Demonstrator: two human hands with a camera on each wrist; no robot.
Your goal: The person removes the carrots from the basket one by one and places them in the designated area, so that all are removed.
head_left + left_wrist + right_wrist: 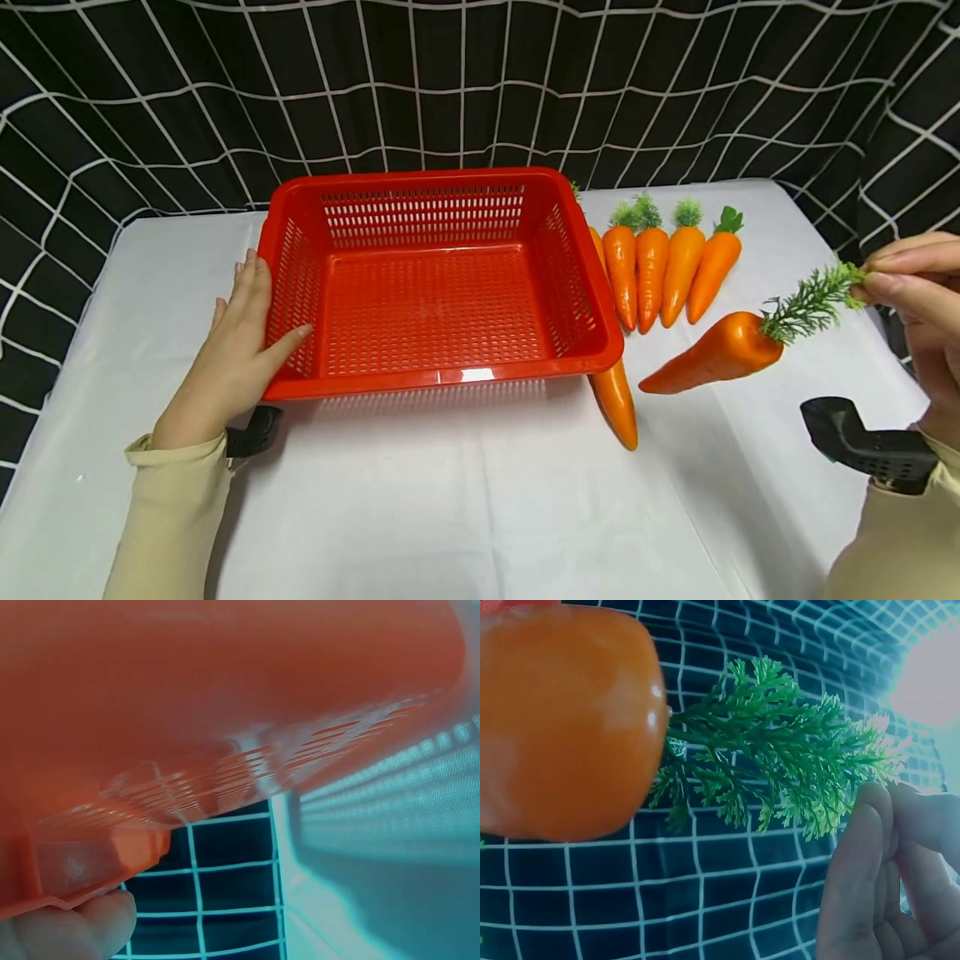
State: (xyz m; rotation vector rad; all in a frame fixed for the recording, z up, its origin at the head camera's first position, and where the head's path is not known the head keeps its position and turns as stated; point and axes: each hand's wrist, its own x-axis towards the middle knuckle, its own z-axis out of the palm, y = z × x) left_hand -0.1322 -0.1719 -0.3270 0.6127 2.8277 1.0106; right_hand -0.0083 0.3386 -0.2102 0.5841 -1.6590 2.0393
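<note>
My left hand (232, 346) grips the left rim of a red plastic basket (431, 383), thumb over the inner edge and fingers along the outside. In the left wrist view, fingertips (109, 922) touch the rim's underside. The basket has slotted walls and nothing inside it. To the right, my right hand (918, 292) pinches the green leafy top (813, 304) of an orange carrot (720, 354). This carrot hangs tilted above the table, tip toward the basket. The right wrist view shows its blunt end (570, 724) and the leaves between thumb and finger.
Several carrots (684, 267) lie side by side right of the basket, leaves toward the back. Another carrot (617, 408) is partly hidden by the basket's front right corner. A white cloth (450, 508) covers the table; a black curtain with white grid (450, 83) hangs behind.
</note>
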